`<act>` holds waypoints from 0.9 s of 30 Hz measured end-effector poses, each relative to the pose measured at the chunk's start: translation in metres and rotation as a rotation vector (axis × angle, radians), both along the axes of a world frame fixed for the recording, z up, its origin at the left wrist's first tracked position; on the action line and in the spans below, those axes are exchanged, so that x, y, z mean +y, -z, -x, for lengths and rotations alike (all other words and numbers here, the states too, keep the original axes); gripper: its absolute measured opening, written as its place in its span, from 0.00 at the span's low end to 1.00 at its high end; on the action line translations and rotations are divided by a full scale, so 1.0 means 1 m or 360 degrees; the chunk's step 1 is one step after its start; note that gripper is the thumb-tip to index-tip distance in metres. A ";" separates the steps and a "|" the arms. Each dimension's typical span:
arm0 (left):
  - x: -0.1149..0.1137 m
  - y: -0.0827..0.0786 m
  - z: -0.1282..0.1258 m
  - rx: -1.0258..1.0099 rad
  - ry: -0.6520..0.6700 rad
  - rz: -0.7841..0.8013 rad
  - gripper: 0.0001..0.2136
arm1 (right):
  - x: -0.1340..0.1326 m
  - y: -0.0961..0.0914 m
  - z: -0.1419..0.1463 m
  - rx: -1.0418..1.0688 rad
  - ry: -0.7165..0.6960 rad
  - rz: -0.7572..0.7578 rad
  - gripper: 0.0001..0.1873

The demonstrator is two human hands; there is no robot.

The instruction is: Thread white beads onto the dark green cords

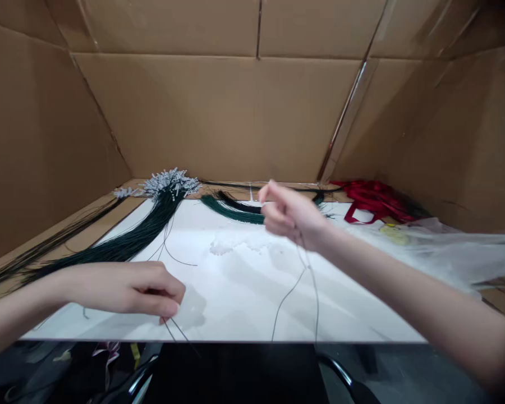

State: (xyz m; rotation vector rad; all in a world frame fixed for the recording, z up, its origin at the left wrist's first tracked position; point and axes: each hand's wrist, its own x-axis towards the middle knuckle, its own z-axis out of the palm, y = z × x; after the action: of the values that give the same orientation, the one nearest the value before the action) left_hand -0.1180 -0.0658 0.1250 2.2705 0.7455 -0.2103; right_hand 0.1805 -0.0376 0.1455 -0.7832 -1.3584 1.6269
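Observation:
My left hand (143, 289) is low over the left front of the white board, thumb and fingers pinched together. Thin dark wires (180, 330) come out beneath its fingertips and cross the front edge. Raised above the middle right of the board, my right hand (292, 216) is closed, its fingers curled in. Below it hang thin wires (315, 297), which spread apart as they drop toward the front edge. Behind my left hand lies a thick bundle of dark green wires (138, 238), topped by a cluster of small whitish-grey tips (170, 182).
Cardboard walls (219, 112) enclose the white board (244, 314). More green wires (231, 212) lie along the back. Red material (374, 199) and a translucent plastic sheet (454, 249) occupy the right. Small pale bits (239, 245) are scattered mid-board. A black chair (239, 373) stands in front.

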 end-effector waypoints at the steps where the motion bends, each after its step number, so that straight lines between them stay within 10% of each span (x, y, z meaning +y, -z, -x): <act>1: -0.001 0.003 -0.006 0.0140 0.0050 0.0169 0.17 | -0.012 0.014 0.010 -0.0008 -0.0101 0.0022 0.24; 6: 0.004 0.015 -0.025 0.0050 0.0063 0.0233 0.16 | -0.044 0.054 0.031 -0.0098 -0.0414 0.0113 0.22; 14: 0.035 0.037 -0.054 -0.1000 -0.0477 0.0106 0.14 | -0.030 0.081 0.034 -0.0067 -0.0623 0.0176 0.22; 27: 0.057 0.051 -0.072 -0.1434 -0.0870 -0.0263 0.02 | -0.011 0.109 0.027 0.0009 -0.0398 0.0341 0.20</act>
State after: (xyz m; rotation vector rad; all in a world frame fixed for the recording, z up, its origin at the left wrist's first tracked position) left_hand -0.0455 -0.0090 0.0740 1.9017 0.8385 1.0825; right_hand 0.1533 -0.0483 0.0364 -0.7539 -1.3341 1.9943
